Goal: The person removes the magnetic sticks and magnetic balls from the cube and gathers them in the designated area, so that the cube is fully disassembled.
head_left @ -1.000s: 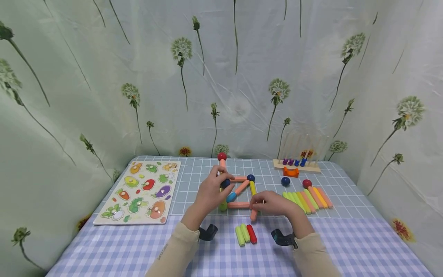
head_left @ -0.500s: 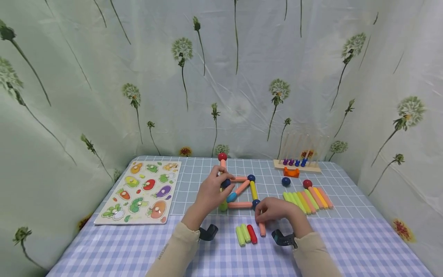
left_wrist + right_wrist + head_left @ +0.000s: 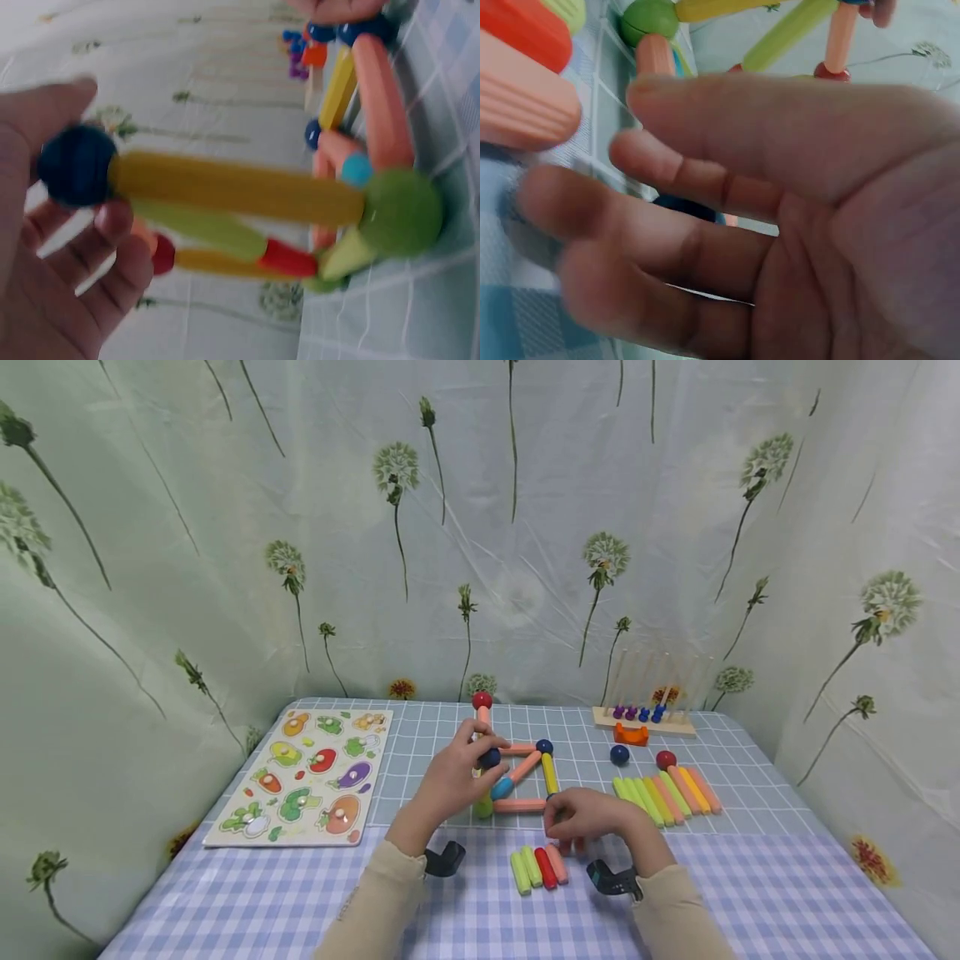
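My left hand (image 3: 453, 777) pinches a dark blue ball (image 3: 79, 165) between thumb and fingers. A yellow rod (image 3: 236, 187) joins that ball to a green ball (image 3: 403, 212) down on the mat, part of a frame of rods and balls. My right hand (image 3: 592, 814) hovers near the frame's front right corner, fingers loosely bent around nothing. Just in front of it a short pink rod (image 3: 557, 863) lies beside a red rod (image 3: 546, 869) and two light green rods (image 3: 526, 868). The right hand partly hides the blue ball at that corner.
Right of the frame lies a row of coloured rods (image 3: 660, 797), with a loose blue ball (image 3: 619, 754) and a red ball (image 3: 666, 759) behind it. A peg stand (image 3: 678, 724) and an orange piece (image 3: 631, 734) are at the back. A vegetable puzzle board (image 3: 300, 781) lies left.
My right hand drew the pink rod away from the frame's front right corner toward the front, then let it go beside the red rod. My left hand has stayed at the blue ball.
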`<state>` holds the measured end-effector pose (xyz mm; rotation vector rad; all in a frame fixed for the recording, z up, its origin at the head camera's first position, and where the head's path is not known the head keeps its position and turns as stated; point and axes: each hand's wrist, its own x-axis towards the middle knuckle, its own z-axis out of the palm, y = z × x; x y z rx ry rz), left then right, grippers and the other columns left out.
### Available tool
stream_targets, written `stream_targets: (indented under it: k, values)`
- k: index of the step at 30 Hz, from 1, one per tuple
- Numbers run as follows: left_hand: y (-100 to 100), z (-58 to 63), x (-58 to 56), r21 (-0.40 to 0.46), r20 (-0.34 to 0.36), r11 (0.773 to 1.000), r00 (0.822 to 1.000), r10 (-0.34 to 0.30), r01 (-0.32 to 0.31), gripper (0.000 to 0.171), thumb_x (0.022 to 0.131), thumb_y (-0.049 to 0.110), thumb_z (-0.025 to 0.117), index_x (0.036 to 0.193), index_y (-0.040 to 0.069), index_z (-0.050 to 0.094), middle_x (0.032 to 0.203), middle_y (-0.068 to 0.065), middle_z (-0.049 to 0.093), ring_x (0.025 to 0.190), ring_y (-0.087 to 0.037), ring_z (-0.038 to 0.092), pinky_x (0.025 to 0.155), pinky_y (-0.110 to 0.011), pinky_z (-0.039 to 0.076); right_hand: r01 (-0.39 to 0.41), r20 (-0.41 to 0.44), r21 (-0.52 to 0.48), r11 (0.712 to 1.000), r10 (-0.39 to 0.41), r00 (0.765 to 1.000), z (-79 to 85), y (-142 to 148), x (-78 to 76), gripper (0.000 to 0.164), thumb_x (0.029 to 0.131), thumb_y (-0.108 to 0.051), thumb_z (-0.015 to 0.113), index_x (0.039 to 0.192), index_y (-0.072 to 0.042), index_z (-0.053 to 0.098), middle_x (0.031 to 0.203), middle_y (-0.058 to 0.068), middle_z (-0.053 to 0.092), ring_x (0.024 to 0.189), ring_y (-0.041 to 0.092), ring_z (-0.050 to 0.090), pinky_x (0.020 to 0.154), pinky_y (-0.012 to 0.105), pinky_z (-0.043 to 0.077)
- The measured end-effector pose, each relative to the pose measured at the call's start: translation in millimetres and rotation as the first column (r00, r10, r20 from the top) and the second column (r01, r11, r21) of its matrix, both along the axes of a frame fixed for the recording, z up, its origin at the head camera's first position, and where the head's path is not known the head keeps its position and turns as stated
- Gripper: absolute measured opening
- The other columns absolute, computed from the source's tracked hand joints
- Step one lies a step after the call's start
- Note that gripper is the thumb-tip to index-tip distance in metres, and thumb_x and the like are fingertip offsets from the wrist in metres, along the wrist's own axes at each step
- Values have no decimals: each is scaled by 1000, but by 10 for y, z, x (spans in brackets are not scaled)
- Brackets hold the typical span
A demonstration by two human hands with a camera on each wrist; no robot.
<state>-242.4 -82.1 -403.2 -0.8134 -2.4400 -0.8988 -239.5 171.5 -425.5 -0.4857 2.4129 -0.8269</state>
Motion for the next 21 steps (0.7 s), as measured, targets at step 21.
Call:
stream_targets:
  k: [21]
  values:
    - [-341,-282,-276,-184,571,978,820,23,101,25,90,30,75,108,15,70,97,1,70,84,-13,60,80,-34,52,213,-266,29,977,-198,943,-35,-78,-82,8,91,-18,71,91,-23,65,72,2,57,63,18,54,59,28,42]
